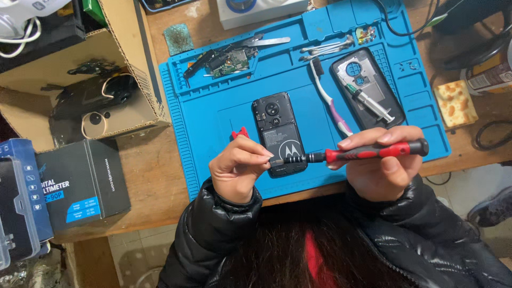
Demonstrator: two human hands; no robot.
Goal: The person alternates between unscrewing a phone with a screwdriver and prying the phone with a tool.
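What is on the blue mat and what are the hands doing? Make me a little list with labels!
Right hand: the right hand grips a red and black screwdriver, held sideways.
Left hand: the left hand pinches the screwdriver's tip.
Under the hands: a black phone lying back side up on the blue mat.
Right of the phone: a toothbrush, then a phone back cover with a small syringe on it.
Top of mat: a circuit board and metal tweezers.
Off the mat: a cardboard box.
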